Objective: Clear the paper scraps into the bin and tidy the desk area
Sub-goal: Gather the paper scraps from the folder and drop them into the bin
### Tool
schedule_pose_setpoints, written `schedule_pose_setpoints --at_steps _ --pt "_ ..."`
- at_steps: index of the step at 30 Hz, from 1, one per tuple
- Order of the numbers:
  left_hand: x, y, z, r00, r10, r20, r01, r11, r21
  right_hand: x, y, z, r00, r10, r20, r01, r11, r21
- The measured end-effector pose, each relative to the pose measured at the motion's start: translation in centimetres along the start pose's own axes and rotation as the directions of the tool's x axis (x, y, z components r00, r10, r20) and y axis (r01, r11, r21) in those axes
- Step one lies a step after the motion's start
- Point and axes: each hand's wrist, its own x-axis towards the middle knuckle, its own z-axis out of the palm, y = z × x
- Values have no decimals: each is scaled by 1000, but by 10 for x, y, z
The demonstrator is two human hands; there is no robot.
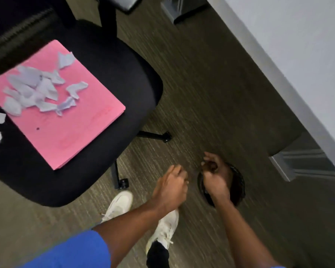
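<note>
So from the head cam the person is standing over a small dark bin (238, 186) on the carpet, just beside the white desk (298, 55). The right hand (214, 175) is hovering right above the bin's mouth with the fingers curled in loosely, and it's too blurry to say if any paper is in there, so I can't tell what it's pinching, if anything. The left hand (170, 188) is hanging just left of the bin, fingers also curled toward a loose fist, nothing visible in it. The actual mess is sitting up and to the left: a heap of white paper scraps (37, 89) is lying on a pink folder (75, 132) on the black office chair (124, 78), with a couple of strays on the seat fabric by the folder's edge. The folder's long side is running diagonally, pointing roughly at the hands. My guess is the left hand is the closer one for the next grab, since the chair is on that side, well apart from the bin.
</note>
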Motion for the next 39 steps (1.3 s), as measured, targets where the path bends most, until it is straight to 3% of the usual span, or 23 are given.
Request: schedule_pose_setpoints --at_steps 6,14,17,21,24,26,33,39 --pt "-32 -46 -90 935 -129 -331 105 991 -88 -6 -110 31 975 -215 58 217 976 -22" --pt "-50 -127 -203 614 -349 -708 291 934 -207 -17 -218 87 872 -436 221 449 894 -7" --pt "-51 -170 -242 511 -396 -763 363 904 -226 -21 -249 113 811 -466 355 531 840 -110" --pt "-49 -227 -288 434 -558 -707 566 780 -267 -29 -286 152 748 -472 467 641 697 -322" --pt "-46 -256 -310 455 -610 -649 641 730 -237 -37 -313 179 732 -530 429 681 543 -491" --pt "-44 -271 -319 475 -615 -630 675 714 -188 -41 -329 196 717 -574 396 690 502 -522" --pt "-33 -299 -330 568 -613 -550 677 727 -111 -41 -363 255 614 -572 543 788 485 -380" --pt "-26 -314 -326 681 -554 -479 611 790 -45 -35 -378 289 608 -494 621 792 432 -432"
